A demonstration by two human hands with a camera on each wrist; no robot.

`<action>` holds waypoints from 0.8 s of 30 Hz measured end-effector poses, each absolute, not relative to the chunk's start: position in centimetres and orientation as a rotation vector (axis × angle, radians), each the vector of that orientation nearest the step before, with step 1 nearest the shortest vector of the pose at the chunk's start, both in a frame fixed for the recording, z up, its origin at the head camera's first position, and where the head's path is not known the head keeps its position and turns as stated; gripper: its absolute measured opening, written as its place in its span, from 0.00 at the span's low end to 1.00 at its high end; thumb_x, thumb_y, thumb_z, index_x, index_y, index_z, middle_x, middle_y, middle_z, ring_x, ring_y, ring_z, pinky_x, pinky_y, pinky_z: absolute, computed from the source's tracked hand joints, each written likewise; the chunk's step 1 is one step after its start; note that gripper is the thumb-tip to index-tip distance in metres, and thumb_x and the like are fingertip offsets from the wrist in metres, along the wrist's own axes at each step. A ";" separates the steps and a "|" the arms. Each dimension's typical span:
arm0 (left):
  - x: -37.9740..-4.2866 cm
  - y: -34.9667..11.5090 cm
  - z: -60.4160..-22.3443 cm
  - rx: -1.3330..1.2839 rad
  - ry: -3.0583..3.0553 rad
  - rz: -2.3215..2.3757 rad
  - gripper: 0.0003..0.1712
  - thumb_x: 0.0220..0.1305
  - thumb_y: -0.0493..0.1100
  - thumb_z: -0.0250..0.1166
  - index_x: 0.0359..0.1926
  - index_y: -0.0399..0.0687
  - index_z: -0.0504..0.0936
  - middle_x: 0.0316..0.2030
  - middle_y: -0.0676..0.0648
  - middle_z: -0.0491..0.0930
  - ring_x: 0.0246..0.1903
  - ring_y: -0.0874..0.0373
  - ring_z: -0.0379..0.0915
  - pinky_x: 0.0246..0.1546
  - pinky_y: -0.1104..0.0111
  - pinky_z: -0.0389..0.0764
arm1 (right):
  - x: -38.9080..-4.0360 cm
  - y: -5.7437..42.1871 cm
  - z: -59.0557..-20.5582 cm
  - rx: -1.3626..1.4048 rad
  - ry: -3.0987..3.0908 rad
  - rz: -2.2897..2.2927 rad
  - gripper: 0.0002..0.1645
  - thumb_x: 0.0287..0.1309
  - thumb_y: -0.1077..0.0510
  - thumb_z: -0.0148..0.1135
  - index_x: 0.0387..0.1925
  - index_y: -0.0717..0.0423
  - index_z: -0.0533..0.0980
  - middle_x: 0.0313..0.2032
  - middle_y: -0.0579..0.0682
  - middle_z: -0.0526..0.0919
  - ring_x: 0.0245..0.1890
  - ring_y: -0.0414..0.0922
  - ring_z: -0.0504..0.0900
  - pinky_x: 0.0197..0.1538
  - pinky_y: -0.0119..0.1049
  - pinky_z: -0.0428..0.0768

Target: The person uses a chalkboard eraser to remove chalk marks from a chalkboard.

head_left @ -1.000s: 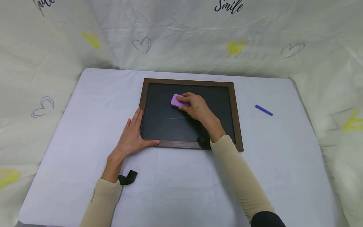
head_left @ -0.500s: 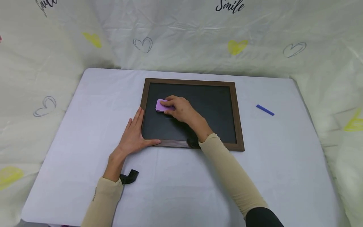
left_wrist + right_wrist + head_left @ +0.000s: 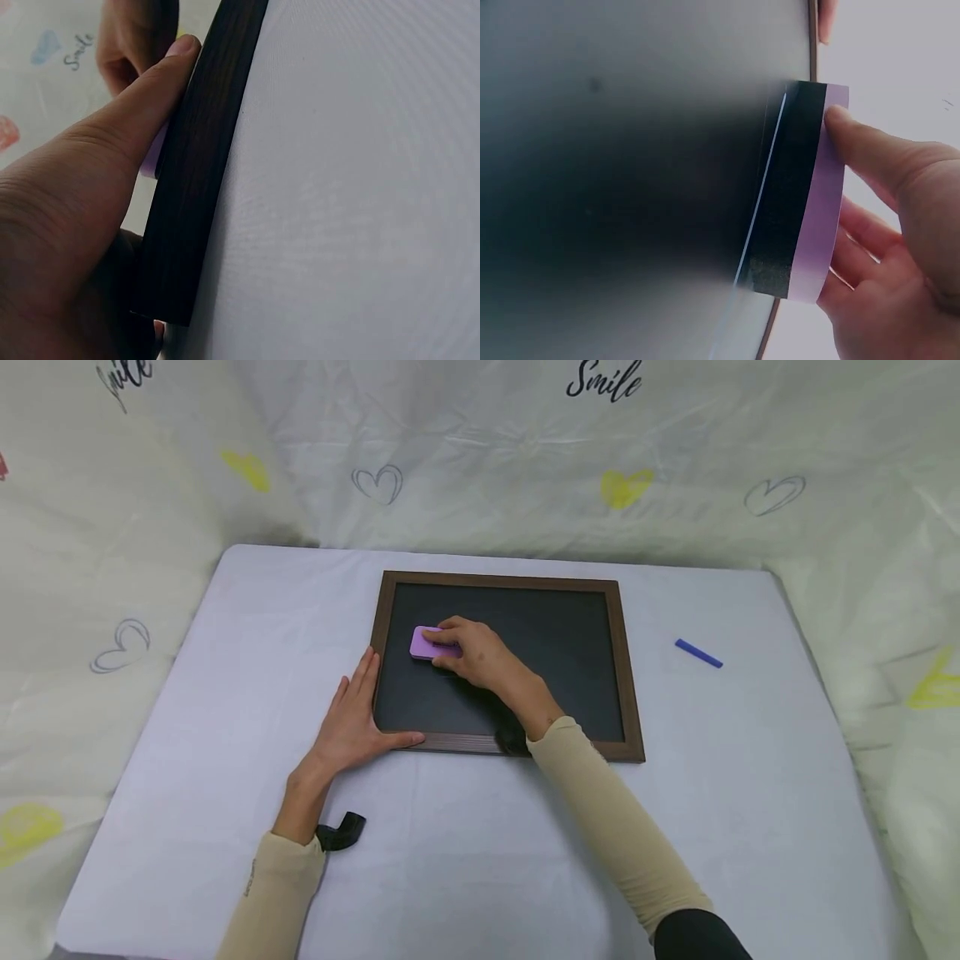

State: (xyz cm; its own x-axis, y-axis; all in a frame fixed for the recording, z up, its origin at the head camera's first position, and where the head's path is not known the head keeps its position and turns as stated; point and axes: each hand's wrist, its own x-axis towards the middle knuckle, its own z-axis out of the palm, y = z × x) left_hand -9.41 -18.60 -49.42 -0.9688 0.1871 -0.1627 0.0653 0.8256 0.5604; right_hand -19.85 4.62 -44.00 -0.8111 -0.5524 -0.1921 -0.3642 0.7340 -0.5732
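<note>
A small blackboard [image 3: 525, 643] in a brown wooden frame lies flat on the white-covered table. My right hand [image 3: 487, 656] pinches a purple board eraser [image 3: 424, 643] between thumb and fingers, over the left part of the board. The right wrist view shows the eraser's dark felt side [image 3: 787, 195] against the board, with a thin pale-blue line [image 3: 769, 169] along it. My left hand [image 3: 348, 722] rests at the board's lower left corner, fingers straight along the left edge and thumb on the bottom frame. In the left wrist view, that thumb [image 3: 161, 82] lies along the dark frame edge [image 3: 195, 165].
A blue chalk stick [image 3: 699, 653] lies on the table right of the board. A black curved piece [image 3: 341, 832] sticks out at my left wrist. White cloth [image 3: 480, 452] with printed hearts hangs behind the table and along its sides.
My right hand has moved the eraser left and slightly nearer to me, then almost stopped. The blue line seen on the board earlier no longer shows in the head view. The left hand stays put.
</note>
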 end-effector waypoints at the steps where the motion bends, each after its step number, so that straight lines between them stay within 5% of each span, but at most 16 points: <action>1: -9.4 -18.6 -49.5 0.195 2.798 0.851 0.83 0.46 0.73 0.78 0.85 0.50 0.32 0.85 0.53 0.27 0.85 0.48 0.35 0.85 0.44 0.37 | -19.9 4.6 -44.0 -0.714 2.586 -0.744 0.34 0.70 0.50 0.67 0.74 0.41 0.71 0.74 0.54 0.72 0.74 0.56 0.71 0.79 0.50 0.69; 15: -9.9 -18.6 -49.7 0.213 2.832 0.868 0.83 0.45 0.71 0.79 0.85 0.48 0.34 0.86 0.50 0.30 0.85 0.47 0.37 0.85 0.44 0.37 | -20.7 12.9 -42.5 -0.426 2.756 -0.888 0.32 0.68 0.53 0.69 0.72 0.47 0.75 0.68 0.57 0.78 0.63 0.55 0.78 0.70 0.52 0.77; 24: -9.4 -18.7 -49.6 0.203 2.816 0.867 0.84 0.45 0.72 0.79 0.85 0.49 0.32 0.85 0.52 0.29 0.85 0.47 0.37 0.85 0.44 0.38 | -17.5 17.9 -43.1 -0.315 2.816 -0.875 0.32 0.68 0.55 0.69 0.71 0.51 0.75 0.66 0.62 0.79 0.62 0.60 0.79 0.65 0.57 0.79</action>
State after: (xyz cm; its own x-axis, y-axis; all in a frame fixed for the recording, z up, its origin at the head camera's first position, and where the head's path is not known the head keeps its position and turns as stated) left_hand -9.37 -18.72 -49.62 -0.9729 0.1850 -0.1387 0.0749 0.8197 0.5679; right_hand -17.45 17.93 -43.07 -0.9622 -0.2516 -0.1042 -0.1484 0.8051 -0.5743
